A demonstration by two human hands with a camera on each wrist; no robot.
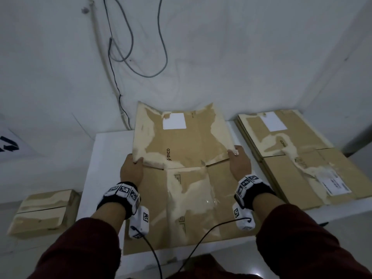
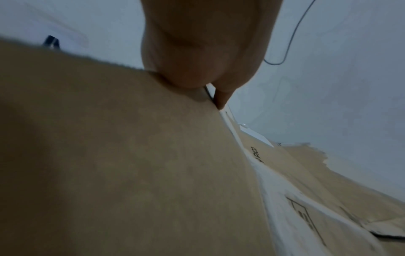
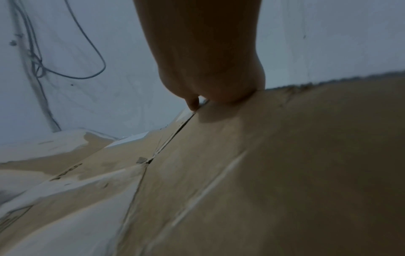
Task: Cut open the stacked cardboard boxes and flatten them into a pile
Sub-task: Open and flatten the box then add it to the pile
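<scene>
Nearest: flattened brown cardboard box with torn, pale-scuffed surface (image 1: 187,198) lying on white tabletop (image 1: 104,158), near edge overhanging toward the body. Far half of the same box (image 1: 181,141) tilted up off the table along the crease, white label near its top.

Risk, judged: surface already torn and crease partly split near the middle, so an uneven pull by one side could rip the raised half off or skew the fold. Overhanging near edge could let the whole sheet slide off if pushed forward.

Left hand (image 1: 131,168) gripping the lower left corner of the raised half, thumb on top, fingers curled under; left wrist view confirms a pinch on the board edge (image 2: 210,97). Right hand (image 1: 238,164) pinching the lower right corner likewise, thumb (image 3: 194,104) against the edge.

Beyond, to the right: pile of flattened brown cardboard sheets (image 1: 298,158) on the same surface. Left, lower: intact taped brown cardboard box (image 1: 44,212). Grey cables (image 1: 128,47) on white wall behind.
</scene>
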